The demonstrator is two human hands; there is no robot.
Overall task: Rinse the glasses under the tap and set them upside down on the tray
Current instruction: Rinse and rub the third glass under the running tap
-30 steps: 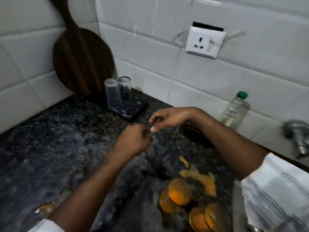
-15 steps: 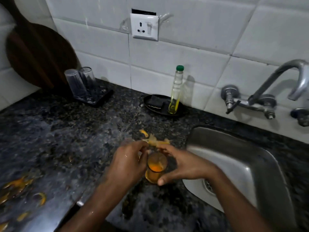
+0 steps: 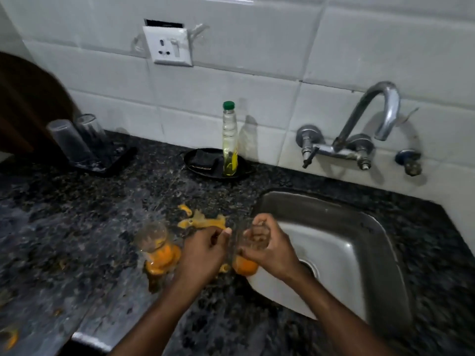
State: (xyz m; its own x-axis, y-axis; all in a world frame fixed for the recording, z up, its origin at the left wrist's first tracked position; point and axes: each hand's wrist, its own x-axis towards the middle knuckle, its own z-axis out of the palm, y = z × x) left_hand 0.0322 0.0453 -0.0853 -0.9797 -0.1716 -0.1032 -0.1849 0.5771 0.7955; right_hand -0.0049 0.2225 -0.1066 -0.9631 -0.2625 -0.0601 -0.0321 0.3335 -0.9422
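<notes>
Held glass: clear, mouth up, orange residue in its base; it sits at the left rim of the sink, where basin meets counter.
Right hand: fingers and thumb wrapped round the held glass's upper wall. The orange base shows below the fingers and the rim shows just above them.
Left hand: fingers curled inward, thumb tip just beside the held glass's left wall. Whether it touches or grips the glass cannot be told.
Second glass: stands mouth up on the counter, left of the left hand and apart from it, with orange residue at the bottom; blurred.
Upturned glasses: two, mouths down on the black tray at the back left of the counter, well apart from both hands.
Tap: wall-mounted, curved spout above the far side of the sink.
Orange scraps: lying on the counter just behind the hands.
Bottle: green cap, yellowish liquid, upright in a black dish beside a dark sponge.
Socket: on the white tiled wall.
Wooden board: leaning at the far left.
</notes>
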